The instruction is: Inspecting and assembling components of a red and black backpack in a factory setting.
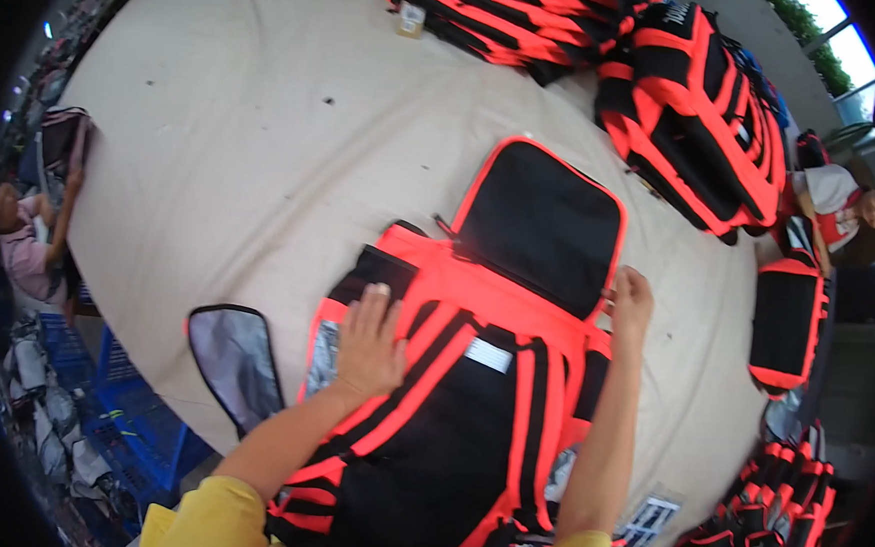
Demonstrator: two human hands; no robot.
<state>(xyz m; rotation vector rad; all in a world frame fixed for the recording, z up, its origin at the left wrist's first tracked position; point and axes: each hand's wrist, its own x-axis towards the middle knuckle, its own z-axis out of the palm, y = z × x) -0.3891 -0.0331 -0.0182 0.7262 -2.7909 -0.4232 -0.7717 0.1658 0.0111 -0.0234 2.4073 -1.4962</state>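
Observation:
A black and bright orange-red backpack (426, 463) lies on the cloth-covered table in front of me, straps up. Its black panel flap (546, 225), edged in orange-red, is folded out away from me. My left hand (371, 345) rests flat with fingers stretched on the bag's left side, beside the shoulder strap. At the flap's lower right corner is my right hand (631, 303), its fingers curled together against the edge; whatever they pinch is hidden. A zipper pull (446, 226) shows at the flap's left edge. A silver-lined flap (237, 362) spreads out at the left.
Stacked matching bags (518, 18) and more bags (702, 119) lie at the far side. Another bag (787, 320) is before a person at the right. A second person sits at the left edge. Blue crates (139, 406) stand below left, and several bags (763, 519) at lower right.

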